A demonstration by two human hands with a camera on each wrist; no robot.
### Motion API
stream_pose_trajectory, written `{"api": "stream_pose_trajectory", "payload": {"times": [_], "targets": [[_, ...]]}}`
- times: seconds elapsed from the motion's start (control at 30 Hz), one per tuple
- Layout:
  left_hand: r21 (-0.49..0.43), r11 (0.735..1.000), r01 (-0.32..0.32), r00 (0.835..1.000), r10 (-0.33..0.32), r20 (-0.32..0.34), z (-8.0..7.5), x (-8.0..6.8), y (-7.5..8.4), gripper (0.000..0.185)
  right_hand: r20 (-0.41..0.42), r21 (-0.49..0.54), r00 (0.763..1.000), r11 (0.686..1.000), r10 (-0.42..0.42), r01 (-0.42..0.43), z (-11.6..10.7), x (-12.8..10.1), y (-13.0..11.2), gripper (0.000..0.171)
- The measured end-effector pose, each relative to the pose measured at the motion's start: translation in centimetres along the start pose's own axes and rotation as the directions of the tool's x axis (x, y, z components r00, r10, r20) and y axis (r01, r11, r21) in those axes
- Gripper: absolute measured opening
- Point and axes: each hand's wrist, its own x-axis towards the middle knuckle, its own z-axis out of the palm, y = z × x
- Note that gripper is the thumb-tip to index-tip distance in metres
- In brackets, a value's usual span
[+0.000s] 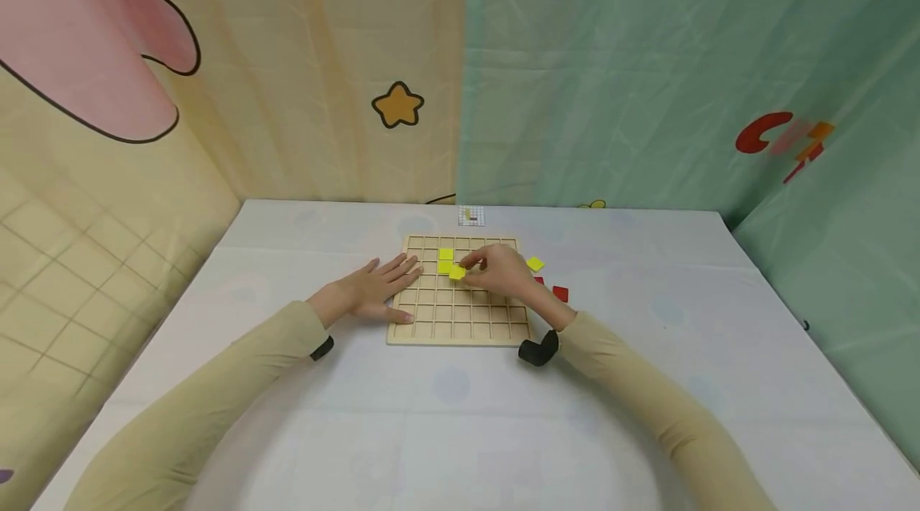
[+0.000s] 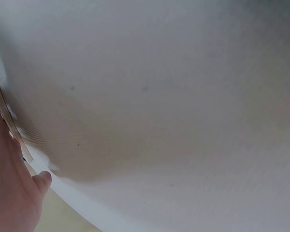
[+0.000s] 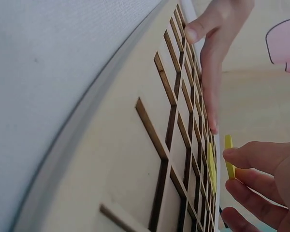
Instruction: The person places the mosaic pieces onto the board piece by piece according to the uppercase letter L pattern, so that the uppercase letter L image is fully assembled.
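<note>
A pale wooden grid board (image 1: 454,330) lies on the white table, its surface cut into square cells by grooves. My left hand (image 1: 378,287) rests on the board's left edge with fingers spread; the left wrist view catches part of this hand (image 2: 14,179) at its lower left. Between thumb and fingertips, my right hand (image 1: 499,271) pinches a yellow square tile (image 1: 457,273). In the right wrist view that tile (image 3: 229,157) stands edge-on, a little off the board. Two yellow tiles (image 1: 446,254) sit in adjoining cells, one below the other.
Right of the board lie another yellow tile (image 1: 535,264) and red tiles (image 1: 561,294), one partly hidden by the right wrist. A small printed grid card (image 1: 471,215) lies behind the board. Patterned curtains (image 1: 647,80) hang along the table's back and sides.
</note>
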Motion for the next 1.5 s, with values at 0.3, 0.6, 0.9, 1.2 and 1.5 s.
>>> {"api": "stream_pose_trajectory", "payload": {"times": [0.3, 0.6, 0.9, 1.2, 1.5], "targets": [[0.002, 1.0, -0.005, 1.0, 0.005, -0.002, 0.0, -0.1, 0.1, 0.093, 0.033, -0.014, 0.999, 1.0, -0.025, 0.026, 0.9, 0.5, -0.6, 0.029], [0.006, 1.0, -0.012, 1.0, 0.012, -0.003, 0.0, 0.0, -0.1, 0.093, 0.048, -0.006, 0.997, 0.998, -0.063, 0.064, 1.4, 0.7, -0.8, 0.028], [0.022, 1.0, -0.01, 1.0, 0.01, -0.004, 0.1, -0.1, -0.1, 0.093, 0.065, -0.009, 0.997, 0.999, -0.049, 0.05, 1.7, 0.6, -0.9, 0.028], [0.035, 0.999, -0.009, 1.0, 0.009, -0.018, 0.3, 0.0, -0.3, 0.093, 0.066, -0.016, 0.996, 0.998, -0.055, 0.056, 1.8, 0.7, -1.0, 0.028], [0.001, 0.999, -0.035, 0.998, 0.035, -0.049, 0.2, -0.2, -0.2, 0.093, 0.05, -0.003, 0.997, 0.998, -0.067, 0.067, 2.1, 0.7, -0.7, 0.023]]}}
